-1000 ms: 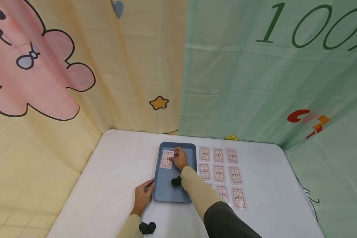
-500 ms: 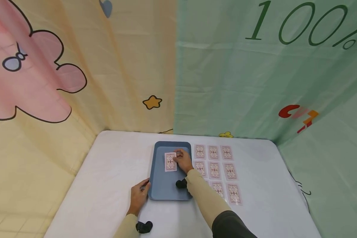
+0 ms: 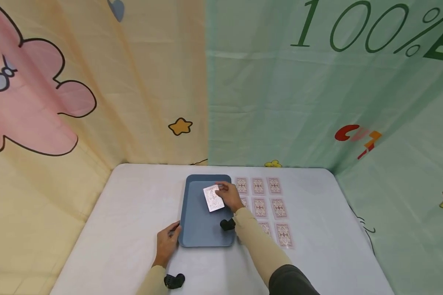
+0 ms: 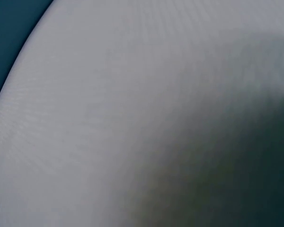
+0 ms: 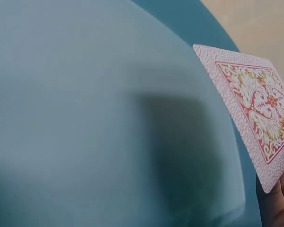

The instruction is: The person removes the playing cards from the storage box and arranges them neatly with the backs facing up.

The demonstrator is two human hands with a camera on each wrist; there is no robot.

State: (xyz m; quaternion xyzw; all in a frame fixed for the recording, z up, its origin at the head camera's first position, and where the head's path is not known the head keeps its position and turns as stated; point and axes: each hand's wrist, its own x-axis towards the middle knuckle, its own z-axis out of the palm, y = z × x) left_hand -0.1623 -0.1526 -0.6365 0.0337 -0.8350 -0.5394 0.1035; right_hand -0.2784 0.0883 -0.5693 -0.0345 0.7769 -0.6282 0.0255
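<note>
A blue tray (image 3: pixel 199 229) lies on the white table (image 3: pixel 125 221). My right hand (image 3: pixel 229 195) pinches a face-down playing card (image 3: pixel 213 198) by its right edge and holds it tilted just above the tray's far half. The right wrist view shows that card (image 5: pixel 255 109), red patterned back up, lifted over the tray floor (image 5: pixel 85 118). My left hand (image 3: pixel 166 242) grips the tray's near left corner. The left wrist view is a blur of pale table (image 4: pixel 132 94) with a dark tray edge (image 4: pixel 9 38).
Several face-down cards (image 3: pixel 260 207) lie in a grid on the table right of the tray. Printed cloth walls (image 3: pixel 133 82) close in the table on the far, left and right sides. A black wrist camera (image 3: pixel 174 281) sits at my left wrist.
The card has risen off the tray floor and turned, its near end swinging right. My right hand shifted slightly right with it. The left hand stays on the tray corner.
</note>
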